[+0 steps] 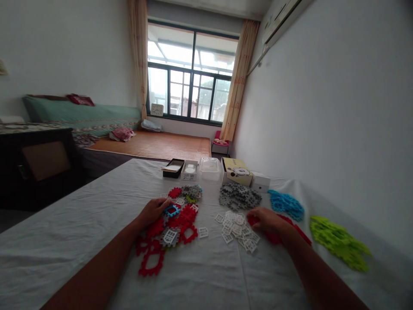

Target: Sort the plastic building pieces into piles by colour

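My left hand [156, 211] reaches into a mixed heap of toothed plastic building pieces, its fingers bent together. Right by its fingertips is a blue frame piece [172, 210]; what the fingers grip is hidden. Around it lie red pieces [185, 218], a grey piece with a white window insert [171, 236] and a red frame piece [152, 261]. My right hand [265, 218] is closed, with a red piece [253, 220] at its fingertips, over the red pile [290, 221]. Just left of it spreads a pile of white window inserts [237, 228].
Grey pieces [240, 196], blue pieces [286, 204] and lime green pieces [340, 242] are piled on the white cloth [206, 284]. Along the back stand a black box [173, 168], a white box [189, 171], a clear tub [209, 168] and a yellow box [237, 171].
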A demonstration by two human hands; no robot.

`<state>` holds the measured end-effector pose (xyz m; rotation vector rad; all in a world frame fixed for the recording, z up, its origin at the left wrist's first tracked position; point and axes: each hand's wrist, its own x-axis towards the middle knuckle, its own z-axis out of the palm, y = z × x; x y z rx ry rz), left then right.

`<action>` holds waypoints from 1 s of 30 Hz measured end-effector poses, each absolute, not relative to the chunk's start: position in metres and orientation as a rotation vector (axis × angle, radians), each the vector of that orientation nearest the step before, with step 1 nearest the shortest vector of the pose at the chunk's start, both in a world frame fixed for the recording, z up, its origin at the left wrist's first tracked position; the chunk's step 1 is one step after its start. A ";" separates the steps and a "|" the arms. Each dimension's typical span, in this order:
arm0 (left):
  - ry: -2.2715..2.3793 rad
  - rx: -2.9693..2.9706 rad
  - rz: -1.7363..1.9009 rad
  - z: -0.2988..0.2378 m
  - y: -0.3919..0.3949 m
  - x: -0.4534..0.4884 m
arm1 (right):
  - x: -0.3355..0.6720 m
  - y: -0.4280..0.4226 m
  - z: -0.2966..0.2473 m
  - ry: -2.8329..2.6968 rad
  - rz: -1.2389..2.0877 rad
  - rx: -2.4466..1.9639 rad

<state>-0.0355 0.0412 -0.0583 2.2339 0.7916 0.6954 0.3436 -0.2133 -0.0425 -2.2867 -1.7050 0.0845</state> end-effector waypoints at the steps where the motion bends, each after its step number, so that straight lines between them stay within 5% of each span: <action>1: 0.793 2.236 0.697 -0.059 0.042 -0.035 | 0.341 -0.215 -0.042 -1.771 0.137 -2.257; 7: 0.816 2.253 0.681 -0.060 0.044 -0.036 | 0.357 -0.230 -0.019 -1.698 0.064 -2.060; 17: 0.834 2.283 0.614 -0.058 0.047 -0.034 | 0.381 -0.268 -0.031 -1.713 -0.170 -2.465; 30: 0.858 2.311 0.589 -0.063 0.053 -0.034 | 0.369 -0.317 -0.044 -1.655 -0.047 -2.584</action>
